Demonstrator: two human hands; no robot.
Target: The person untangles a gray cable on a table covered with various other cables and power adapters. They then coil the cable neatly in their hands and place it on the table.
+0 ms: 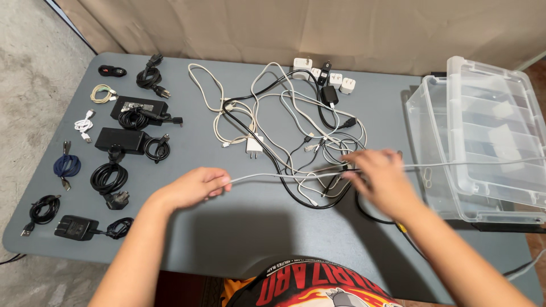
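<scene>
The left hand (193, 187) and right hand (380, 175) are pinching a grey cable (273, 176) in their fingers, stretching it crosswise below the tangled cords (284, 125) on the desk (227, 227).

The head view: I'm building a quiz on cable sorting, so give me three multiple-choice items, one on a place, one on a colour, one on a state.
1. Where does the clear plastic bin stand?
A. the table's right end
B. the table's left end
C. the floor

2. What colour is the cable stretched between the two hands?
A. red
B. light grey
C. blue

3. How do the cords in the middle of the table lie?
A. each coiled apart
B. packed in the bin
C. in a tangled pile

Answers: 1 A, it sits at the right edge. 2 B, the left hand and right hand hold a pale grey strand. 3 C, the cords cross over one another.
</scene>
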